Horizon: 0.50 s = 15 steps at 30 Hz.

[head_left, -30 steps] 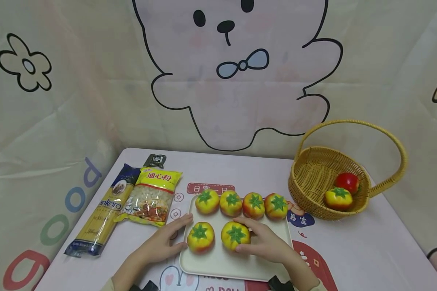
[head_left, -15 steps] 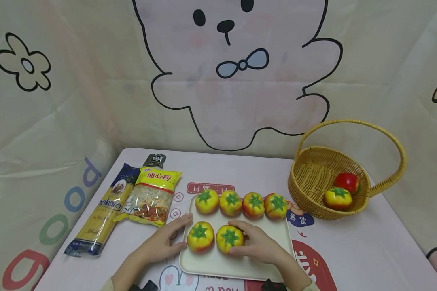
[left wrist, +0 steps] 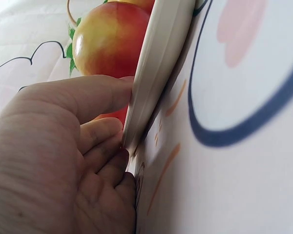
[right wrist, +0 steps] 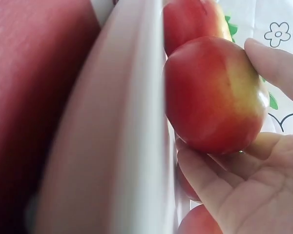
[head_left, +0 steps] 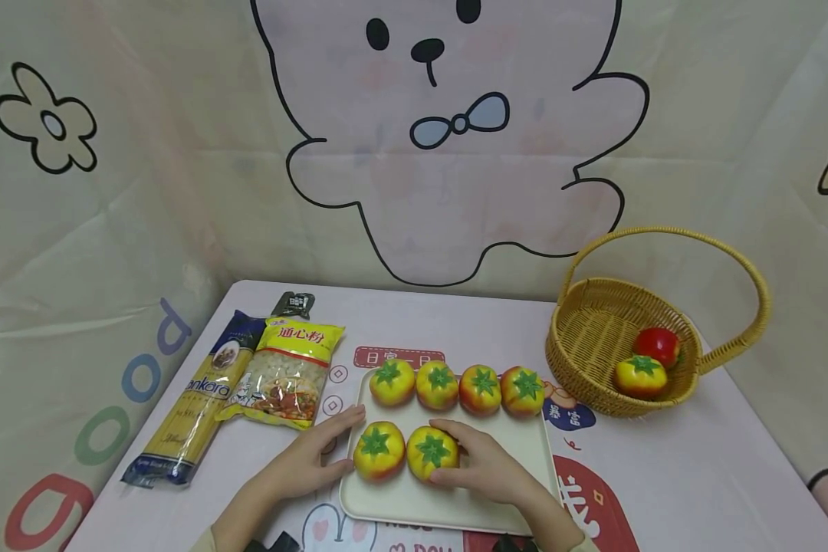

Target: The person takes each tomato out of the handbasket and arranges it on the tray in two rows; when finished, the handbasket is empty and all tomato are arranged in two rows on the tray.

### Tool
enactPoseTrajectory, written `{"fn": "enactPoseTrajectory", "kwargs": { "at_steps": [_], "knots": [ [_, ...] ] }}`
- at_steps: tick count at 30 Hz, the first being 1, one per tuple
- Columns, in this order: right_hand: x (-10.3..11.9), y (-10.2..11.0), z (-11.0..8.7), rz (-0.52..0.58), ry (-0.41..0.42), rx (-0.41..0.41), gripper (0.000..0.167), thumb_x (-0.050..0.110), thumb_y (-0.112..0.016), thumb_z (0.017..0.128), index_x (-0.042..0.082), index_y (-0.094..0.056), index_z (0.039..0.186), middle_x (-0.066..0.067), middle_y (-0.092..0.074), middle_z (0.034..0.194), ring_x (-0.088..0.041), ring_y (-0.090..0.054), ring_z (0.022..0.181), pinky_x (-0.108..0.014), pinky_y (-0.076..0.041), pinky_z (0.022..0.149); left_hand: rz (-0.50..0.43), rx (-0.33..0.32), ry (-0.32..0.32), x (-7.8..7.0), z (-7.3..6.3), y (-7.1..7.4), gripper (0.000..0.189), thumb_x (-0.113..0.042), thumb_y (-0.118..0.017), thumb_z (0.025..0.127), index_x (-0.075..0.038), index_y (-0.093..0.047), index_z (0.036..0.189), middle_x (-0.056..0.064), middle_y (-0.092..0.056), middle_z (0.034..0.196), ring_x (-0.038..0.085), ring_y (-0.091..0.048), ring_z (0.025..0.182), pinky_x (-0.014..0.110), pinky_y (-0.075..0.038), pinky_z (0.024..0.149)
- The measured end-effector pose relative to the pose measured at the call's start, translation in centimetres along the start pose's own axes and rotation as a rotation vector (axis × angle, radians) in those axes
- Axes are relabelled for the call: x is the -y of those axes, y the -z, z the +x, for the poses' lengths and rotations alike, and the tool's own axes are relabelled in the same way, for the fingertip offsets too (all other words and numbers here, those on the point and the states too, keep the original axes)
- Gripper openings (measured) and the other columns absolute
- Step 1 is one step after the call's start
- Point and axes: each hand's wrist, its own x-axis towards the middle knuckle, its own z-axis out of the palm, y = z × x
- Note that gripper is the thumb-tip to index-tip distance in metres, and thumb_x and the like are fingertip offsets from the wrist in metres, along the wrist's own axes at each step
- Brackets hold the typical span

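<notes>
My right hand (head_left: 486, 464) holds a yellow-and-red tomato (head_left: 432, 454) between thumb and fingers, low over the cream tray (head_left: 469, 510). Right beside it on the left sits another tomato (head_left: 379, 451), the two forming a front row. Behind them, several more tomatoes (head_left: 437, 386) line up along the tray's far side, green star tops upward. At the tray's left edge, my left hand (head_left: 303, 460) rests with spread, relaxed fingers; in the left wrist view the thumb (left wrist: 107, 95) meets the tray rim (left wrist: 158, 63). In the right wrist view the held tomato (right wrist: 215, 97) shows its red side.
At the right stands a wicker basket (head_left: 559, 356) with a tall handle, holding a red fruit (head_left: 658, 345) and a yellow tomato (head_left: 640, 377). Left of the tray lie a pasta packet (head_left: 193, 406), a yellow macaroni bag (head_left: 286, 376) and a small dark sachet (head_left: 294, 305).
My right hand has slid the tomato left and slightly back, up close to the front-left tomato. The left hand and the tray have stayed in place.
</notes>
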Motion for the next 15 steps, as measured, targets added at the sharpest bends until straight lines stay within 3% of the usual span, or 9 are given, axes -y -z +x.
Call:
{"fn": "enactPoseTrajectory", "kwargs": {
  "at_steps": [15],
  "knots": [
    [0.00,0.07,-0.12,0.023,-0.019,0.016,0.081,0.043,-0.074,0.078,0.008,-0.040,0.144,-0.010,-0.047,0.143,-0.028,-0.046,0.127,-0.058,-0.033,0.109,0.016,-0.011,-0.025,0.09,0.03,-0.13,0.064,-0.038,-0.065,0.086,-0.024,-0.041,0.144,-0.007,-0.035,0.152,0.024,-0.033,0.140,0.054,-0.031,0.111]
  ]
}}
